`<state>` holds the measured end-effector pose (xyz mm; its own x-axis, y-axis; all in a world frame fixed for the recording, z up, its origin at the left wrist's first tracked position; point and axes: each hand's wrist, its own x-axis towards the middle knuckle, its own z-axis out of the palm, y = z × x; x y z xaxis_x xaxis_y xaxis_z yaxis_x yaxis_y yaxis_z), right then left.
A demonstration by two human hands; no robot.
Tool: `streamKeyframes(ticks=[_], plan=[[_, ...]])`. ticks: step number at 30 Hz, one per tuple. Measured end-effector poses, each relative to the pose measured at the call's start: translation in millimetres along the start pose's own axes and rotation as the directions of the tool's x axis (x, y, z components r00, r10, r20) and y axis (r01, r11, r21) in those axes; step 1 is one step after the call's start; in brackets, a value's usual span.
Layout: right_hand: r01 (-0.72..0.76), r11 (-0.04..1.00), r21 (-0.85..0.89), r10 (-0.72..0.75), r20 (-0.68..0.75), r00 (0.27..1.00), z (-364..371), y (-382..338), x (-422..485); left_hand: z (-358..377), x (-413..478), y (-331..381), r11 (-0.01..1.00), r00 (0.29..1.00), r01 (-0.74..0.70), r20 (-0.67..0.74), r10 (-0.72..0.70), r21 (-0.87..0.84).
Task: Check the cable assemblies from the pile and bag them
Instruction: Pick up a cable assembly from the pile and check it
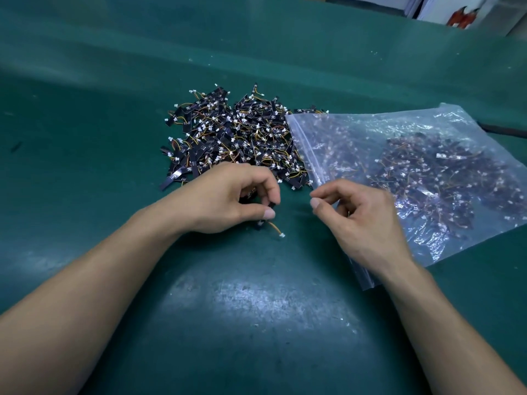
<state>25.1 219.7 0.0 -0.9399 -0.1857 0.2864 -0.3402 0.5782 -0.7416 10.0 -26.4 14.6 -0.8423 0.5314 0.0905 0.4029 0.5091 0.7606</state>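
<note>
Left hand (228, 198) pinches one cable assembly (275, 228) btwn thumb & fingertips, just nearside of the pile (236, 138) at mid-desk, orange lead & white plug hanging free, prob. so it can be looked over. Right hand (362, 220) hovers w/ curled fingers over the mouth of the clear zip bag (427, 166). The bag lies toward the right edge of the desk (256, 323), mouth against the pile for a short drop-in; can't tell if the right hand nips the bag lip.

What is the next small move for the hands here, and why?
Probably the left hand should bring the cable assembly it pinches to the bag, while the right hand, which sits at the bag's mouth, lifts the edge open. Other assemblies lie inside.
</note>
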Motion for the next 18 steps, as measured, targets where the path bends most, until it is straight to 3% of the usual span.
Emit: streamKeyframes(ticks=[4,7,10,13,18], plan=[[0.017,1.0,-0.025,-0.016,0.04,0.999,-1,-1,0,15,4,7,0.97,0.984,-0.058,-0.18,0.015,-0.237],[0.055,0.998,-0.035,-0.051,0.11,0.993,-1,-4,-1,23,7,10,0.944,0.949,-0.116,-0.315,0.013,-0.31],[0.072,0.995,0.07,-0.081,0.144,0.986,1,-7,-3,25,8,10,0.933,0.931,-0.126,-0.366,-0.006,-0.337],[0.059,0.986,0.157,-0.077,0.11,0.991,2,-6,-2,26,8,9,0.943,0.935,-0.117,-0.355,-0.001,-0.311],[0.074,0.985,0.159,-0.076,0.007,0.997,2,-4,-1,22,4,6,0.989,0.928,-0.114,-0.366,0.074,-0.089]])
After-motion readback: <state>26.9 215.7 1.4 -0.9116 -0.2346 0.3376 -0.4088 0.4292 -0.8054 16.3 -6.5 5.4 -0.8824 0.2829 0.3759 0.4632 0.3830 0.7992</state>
